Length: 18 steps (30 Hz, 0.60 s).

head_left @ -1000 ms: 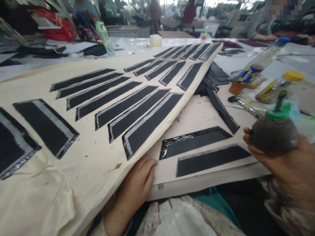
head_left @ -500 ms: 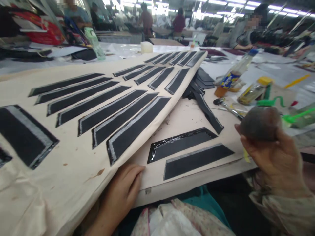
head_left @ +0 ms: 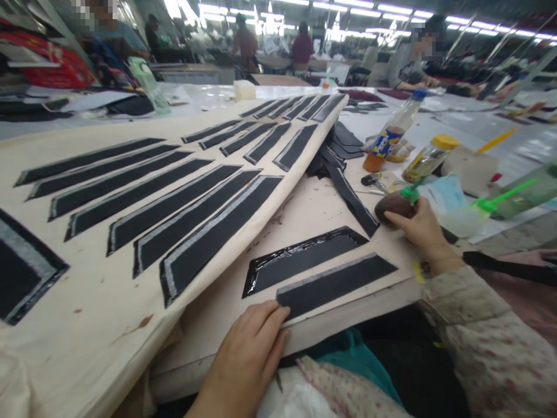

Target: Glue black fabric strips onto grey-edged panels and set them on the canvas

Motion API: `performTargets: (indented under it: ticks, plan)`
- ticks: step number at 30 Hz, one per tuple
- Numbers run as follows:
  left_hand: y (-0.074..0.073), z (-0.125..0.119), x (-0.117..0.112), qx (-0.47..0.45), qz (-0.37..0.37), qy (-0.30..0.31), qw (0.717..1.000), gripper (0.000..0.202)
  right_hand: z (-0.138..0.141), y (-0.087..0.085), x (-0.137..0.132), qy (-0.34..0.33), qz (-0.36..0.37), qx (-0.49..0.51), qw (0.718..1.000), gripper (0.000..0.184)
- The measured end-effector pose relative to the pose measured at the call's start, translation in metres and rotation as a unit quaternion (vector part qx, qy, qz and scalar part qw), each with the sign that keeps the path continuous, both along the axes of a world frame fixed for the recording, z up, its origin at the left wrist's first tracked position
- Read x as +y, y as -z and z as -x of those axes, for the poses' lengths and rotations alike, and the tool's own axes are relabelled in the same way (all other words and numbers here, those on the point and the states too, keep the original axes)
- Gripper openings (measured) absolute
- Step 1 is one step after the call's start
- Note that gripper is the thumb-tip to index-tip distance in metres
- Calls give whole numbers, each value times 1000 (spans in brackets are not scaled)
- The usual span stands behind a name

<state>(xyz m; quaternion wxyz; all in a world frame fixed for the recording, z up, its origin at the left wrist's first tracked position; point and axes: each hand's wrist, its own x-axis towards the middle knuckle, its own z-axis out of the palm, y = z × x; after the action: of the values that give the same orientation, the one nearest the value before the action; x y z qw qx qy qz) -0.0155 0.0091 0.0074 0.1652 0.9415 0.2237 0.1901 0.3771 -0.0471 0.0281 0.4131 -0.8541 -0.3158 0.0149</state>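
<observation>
My right hand (head_left: 420,229) is closed around a dark squeeze bottle (head_left: 391,204) with a green cap. The bottle lies tilted low over the pale board (head_left: 304,203), its cap pointing right. My left hand (head_left: 255,342) lies at the board's near edge, fingers stretched, the tips touching the left end of a black strip (head_left: 335,285) with a grey band along its edge. Just behind that strip lies another black strip (head_left: 308,255), wet and glossy along its far edge and left end.
At left, a cream cloth-covered panel (head_left: 183,313) carries rows of black strips. Dark pieces (head_left: 343,139) are stacked beside it. A drink bottle (head_left: 394,133), a yellow-lidded jar (head_left: 430,157) and a green-nozzled bottle (head_left: 505,200) stand right. Several people are in the background.
My right hand has lowered the dark bottle from above the board's right side and moved it left. My left hand has shifted right from beside the panel onto the near strip's end.
</observation>
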Motion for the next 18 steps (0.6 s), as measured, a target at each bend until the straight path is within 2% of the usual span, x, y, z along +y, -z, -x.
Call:
performTargets:
  ticks: [3,6,8,9,11,13,15,18]
  plan:
    - [-2,-8,0,24,4,3,1000,23,-2,3,-8,-1,122,-28,992,71]
    - [-3,-11,-1,44,12,10,999,19,16,-1,-28,14,121,-137,983,75]
    - [-3,-11,-1,50,5,13,999,18,43,-4,-40,7,94,-228,969,64]
    - [-3,-12,-1,50,-1,16,999,18,60,-5,-45,-33,66,-250,965,57]
    - [-3,-12,0,43,-10,22,999,18,97,-6,-50,-182,28,-241,953,39]
    - [-4,-12,1,35,2,24,999,18,130,-5,-48,-317,38,-203,926,26]
    - [-6,-13,3,34,30,21,999,19,155,-4,-42,-403,48,-171,898,21]
    - [-8,-14,4,43,70,4,997,20,175,0,-30,-470,49,-140,870,19]
